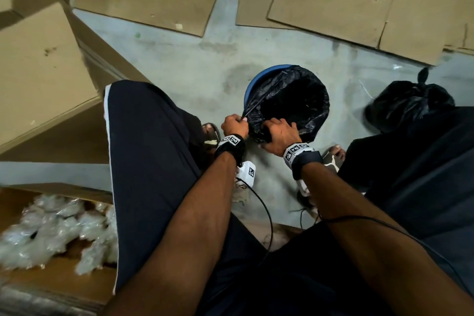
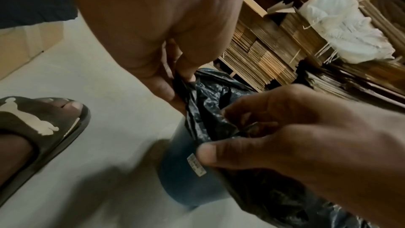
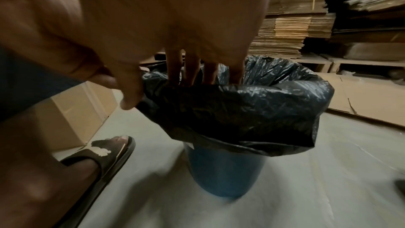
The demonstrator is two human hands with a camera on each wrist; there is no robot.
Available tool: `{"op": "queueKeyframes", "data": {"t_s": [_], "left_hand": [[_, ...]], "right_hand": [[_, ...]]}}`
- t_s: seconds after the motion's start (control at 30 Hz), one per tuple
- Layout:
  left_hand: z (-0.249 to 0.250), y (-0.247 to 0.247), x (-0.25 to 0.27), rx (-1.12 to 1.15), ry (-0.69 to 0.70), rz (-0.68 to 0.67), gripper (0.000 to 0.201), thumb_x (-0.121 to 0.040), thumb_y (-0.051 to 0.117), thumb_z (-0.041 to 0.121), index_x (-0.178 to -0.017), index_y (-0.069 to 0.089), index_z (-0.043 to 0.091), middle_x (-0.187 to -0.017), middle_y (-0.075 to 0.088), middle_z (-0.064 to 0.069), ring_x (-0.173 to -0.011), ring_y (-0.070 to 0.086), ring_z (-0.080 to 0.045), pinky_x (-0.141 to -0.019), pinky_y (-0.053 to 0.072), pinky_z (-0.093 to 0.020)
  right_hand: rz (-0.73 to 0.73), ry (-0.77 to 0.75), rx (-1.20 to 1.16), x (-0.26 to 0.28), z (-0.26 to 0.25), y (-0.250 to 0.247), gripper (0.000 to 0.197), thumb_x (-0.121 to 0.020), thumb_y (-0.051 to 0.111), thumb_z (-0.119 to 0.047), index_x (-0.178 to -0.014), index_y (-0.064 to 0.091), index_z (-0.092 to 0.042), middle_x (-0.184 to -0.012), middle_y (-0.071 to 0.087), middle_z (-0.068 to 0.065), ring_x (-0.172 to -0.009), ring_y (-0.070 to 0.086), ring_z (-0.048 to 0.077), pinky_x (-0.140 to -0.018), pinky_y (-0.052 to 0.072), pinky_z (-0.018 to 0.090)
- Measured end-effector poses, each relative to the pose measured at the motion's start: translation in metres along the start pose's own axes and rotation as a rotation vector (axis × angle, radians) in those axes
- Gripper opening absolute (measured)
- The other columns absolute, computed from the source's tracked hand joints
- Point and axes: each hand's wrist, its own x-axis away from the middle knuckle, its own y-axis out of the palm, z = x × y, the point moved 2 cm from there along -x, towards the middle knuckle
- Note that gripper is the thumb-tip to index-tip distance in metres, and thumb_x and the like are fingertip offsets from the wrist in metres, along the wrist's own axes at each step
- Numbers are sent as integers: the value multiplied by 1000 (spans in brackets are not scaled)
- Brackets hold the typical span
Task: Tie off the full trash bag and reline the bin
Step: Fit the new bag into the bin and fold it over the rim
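Fitting the new liner (image 1: 289,100) over the blue bin (image 1: 261,73), my left hand (image 1: 234,124) pinches its edge and my right hand (image 1: 279,137) grips the near rim. The full bag (image 1: 407,104) sits tied on the floor (image 1: 179,59) just beside; only the bin's far left rim is still bare.

We note bare forearms, each wrist (image 1: 229,147) wrapped in a black strap carrying white coded tags. Thin black cables (image 1: 266,215) trail back. Dark shorts (image 1: 143,161); dark slides (image 2: 41,127) printed with white figures.
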Motion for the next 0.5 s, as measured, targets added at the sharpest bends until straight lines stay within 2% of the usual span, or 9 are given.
{"op": "queueKeyframes", "data": {"t_s": [0.07, 0.13, 0.23, 0.33, 0.43, 0.5], "left_hand": [[-3, 3, -5, 23, 4, 1, 20, -92, 69, 21, -86, 72, 2, -93, 74, -21, -95, 66, -37, -82, 48, -31], [-3, 3, -9, 60, 1, 42, 17, -91, 69, 23, -81, 69, 9, -91, 75, -19, -93, 69, -36, -81, 50, -31], [2, 0, -18, 91, -4, 107, 14, -91, 69, 25, -81, 69, 15, -95, 75, -16, -96, 68, -32, -83, 50, -29], [8, 2, -23, 68, -6, 90, 10, -88, 68, 18, -79, 67, 19, -99, 73, -16, -98, 67, -32, -81, 49, -27], [8, 10, -23, 43, 0, 75, 10, -84, 65, 14, -79, 61, 21, -101, 71, -14, -90, 69, -31, -72, 47, -22], [8, 16, -21, -11, 43, 31, 9, -82, 59, 11, -82, 62, 20, -104, 68, -12, -85, 67, -31, -73, 45, -21]], "right_hand": [[7, -7, 19, -3, 1, 5, 53, -85, 69, -43, -130, 55, -20, -130, 59, 5, -122, 53, 30, -99, 40, 48], [35, -8, 27, -4, 3, 9, 45, -89, 65, -37, -129, 56, -19, -126, 62, 6, -119, 57, 31, -97, 42, 44], [56, -16, 59, -2, 2, 14, 43, -89, 63, -32, -129, 57, -19, -121, 62, 6, -115, 60, 30, -95, 42, 41], [54, -11, 79, 1, 6, 15, 44, -87, 63, -29, -130, 57, -19, -121, 62, 6, -114, 61, 30, -94, 42, 40], [43, 15, 89, 6, 15, 12, 47, -83, 66, -30, -129, 60, -23, -121, 64, 4, -115, 61, 29, -94, 41, 40], [29, 52, 103, 9, 23, 9, 50, -79, 69, -33, -128, 61, -26, -121, 65, 2, -115, 60, 28, -95, 39, 41]]}}
